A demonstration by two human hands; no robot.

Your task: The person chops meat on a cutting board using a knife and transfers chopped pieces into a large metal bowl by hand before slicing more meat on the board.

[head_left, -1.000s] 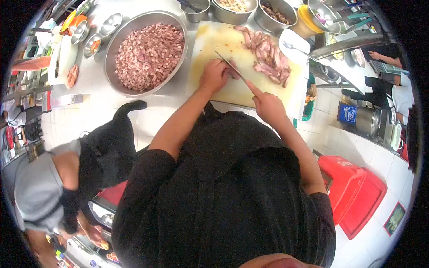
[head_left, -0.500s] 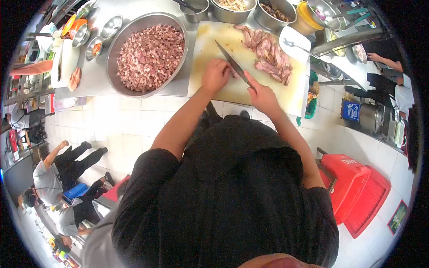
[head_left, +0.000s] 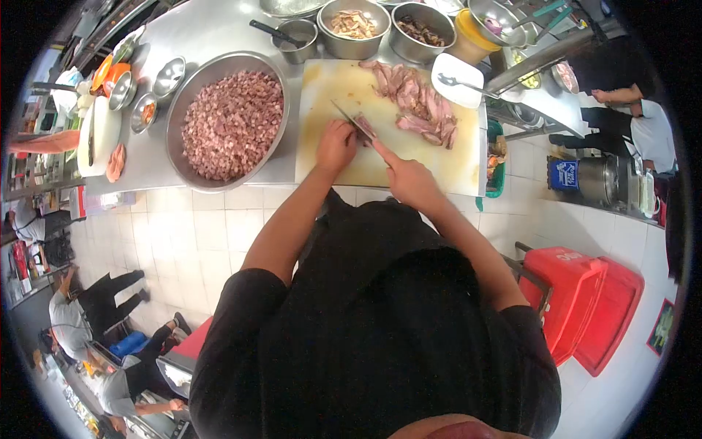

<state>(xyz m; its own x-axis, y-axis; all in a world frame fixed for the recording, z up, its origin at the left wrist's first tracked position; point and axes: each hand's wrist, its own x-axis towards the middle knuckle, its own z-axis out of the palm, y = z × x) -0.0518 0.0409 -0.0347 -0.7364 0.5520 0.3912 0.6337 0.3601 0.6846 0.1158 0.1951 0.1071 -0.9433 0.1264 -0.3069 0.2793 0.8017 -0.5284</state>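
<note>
My right hand (head_left: 409, 179) is closed round the handle of a knife (head_left: 346, 113), whose blade angles up and left across the cutting board (head_left: 322, 95). Curled fingers of my left hand (head_left: 337, 144) press on a small piece of meat (head_left: 365, 126) beside the blade; part of that piece is hidden by the knife and fingers. Farther up the board, toward the right, lies a pile of sliced meat (head_left: 417, 95). Left of the board stands a large metal bowl (head_left: 175, 139) heaped with diced meat (head_left: 232, 124).
Behind the board stand metal pots of sliced food (head_left: 353, 24) and dark pieces (head_left: 420, 31). A white tray with a spoon (head_left: 468, 72) sits at the board's upper right. At left, another person's forearm (head_left: 44, 142) reaches toward a white board (head_left: 108, 139). A red bin (head_left: 563, 293) stands at lower right.
The camera view has shifted, so the counter appears lower and slightly left. The knife blade has come down beside my left fingers, and the small meat piece shows more plainly.
</note>
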